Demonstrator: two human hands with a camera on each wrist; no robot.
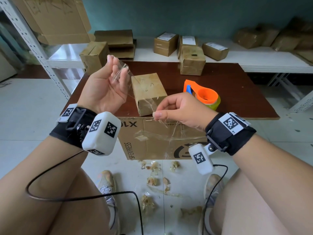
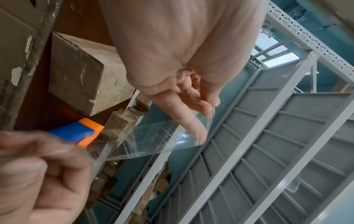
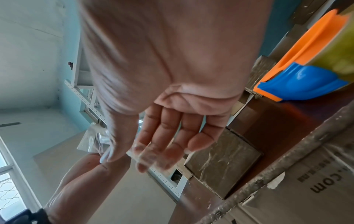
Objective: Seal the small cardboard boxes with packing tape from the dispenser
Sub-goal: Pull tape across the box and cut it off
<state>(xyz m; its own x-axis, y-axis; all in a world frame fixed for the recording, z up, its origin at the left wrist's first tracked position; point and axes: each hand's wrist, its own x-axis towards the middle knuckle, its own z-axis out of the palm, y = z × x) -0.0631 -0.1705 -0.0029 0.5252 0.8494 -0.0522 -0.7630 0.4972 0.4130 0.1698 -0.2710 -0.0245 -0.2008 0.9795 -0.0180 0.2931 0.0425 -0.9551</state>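
Observation:
A strip of clear packing tape stretches in the air between my two hands. My left hand, palm up, pinches its upper end between thumb and fingertips. My right hand pinches the lower end, knuckles up. Behind the strip, a small cardboard box lies on the brown table, with wrinkled tape on its near face. The orange and blue tape dispenser rests to the right of the box, untouched. The left wrist view shows the tape stuck along my fingers.
A large printed carton leans against the table's front edge, with loose tape on it. One box sits at the table's back, several more on the white shelf. Metal racking stands left. Tape scraps litter the floor.

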